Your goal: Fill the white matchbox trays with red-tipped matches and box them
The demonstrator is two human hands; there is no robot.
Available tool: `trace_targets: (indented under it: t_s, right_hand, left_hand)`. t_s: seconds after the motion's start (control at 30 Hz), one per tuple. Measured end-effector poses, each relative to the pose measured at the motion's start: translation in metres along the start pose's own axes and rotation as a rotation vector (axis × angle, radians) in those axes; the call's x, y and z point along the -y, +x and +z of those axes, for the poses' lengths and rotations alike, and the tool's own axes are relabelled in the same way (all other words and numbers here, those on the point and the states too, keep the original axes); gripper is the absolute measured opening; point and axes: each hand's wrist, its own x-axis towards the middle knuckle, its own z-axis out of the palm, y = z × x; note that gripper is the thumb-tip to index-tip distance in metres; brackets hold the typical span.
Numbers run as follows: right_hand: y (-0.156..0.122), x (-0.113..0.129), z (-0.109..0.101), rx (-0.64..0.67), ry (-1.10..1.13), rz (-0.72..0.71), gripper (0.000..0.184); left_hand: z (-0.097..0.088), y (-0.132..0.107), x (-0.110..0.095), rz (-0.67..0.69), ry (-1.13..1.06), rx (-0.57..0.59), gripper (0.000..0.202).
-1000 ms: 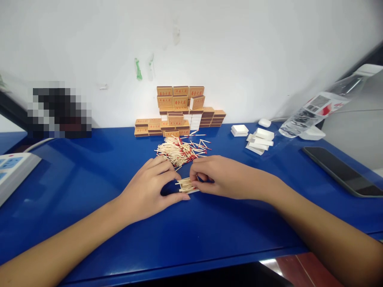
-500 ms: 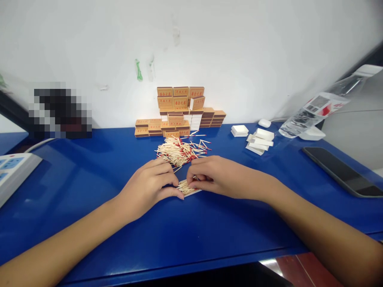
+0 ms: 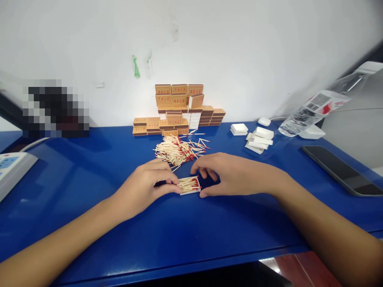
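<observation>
A small white matchbox tray [image 3: 190, 193] lies on the blue desk, filled with red-headed matches [image 3: 189, 184]. My left hand [image 3: 157, 179] pinches the tray's left end between thumb and fingers. To the right of the tray is my right hand [image 3: 217, 175], its thumb and fingers apart and nothing in them; the thumb tip is close to the tray's right end. Just behind both hands spreads a loose heap of matches [image 3: 176, 150], heads mostly toward the right.
Stacked matchboxes [image 3: 178, 101] stand against the wall. White empty-looking trays [image 3: 259, 139] and two more stacked trays [image 3: 239, 129] lie at right, near a water bottle [image 3: 317, 105] and a phone [image 3: 341, 169]. A white device [image 3: 20, 169] sits at the left edge.
My right hand has opened and drawn back to the right, uncovering the matches in the tray. My left hand stays at the tray's left end. The view has shifted slightly.
</observation>
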Motion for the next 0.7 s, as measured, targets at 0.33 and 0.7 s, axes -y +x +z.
trace_targets:
  t_s: [0.33, 0.7]
  right_hand:
    - [0.004, 0.007, 0.006, 0.006, 0.007, -0.034, 0.024]
    - [0.003, 0.003, 0.006, -0.03, 0.02, -0.043, 0.038]
  left_hand:
    - [0.004, 0.004, -0.007, -0.197, -0.122, -0.008, 0.008]
    - [0.004, 0.004, -0.011, -0.144, 0.006, -0.071, 0.012]
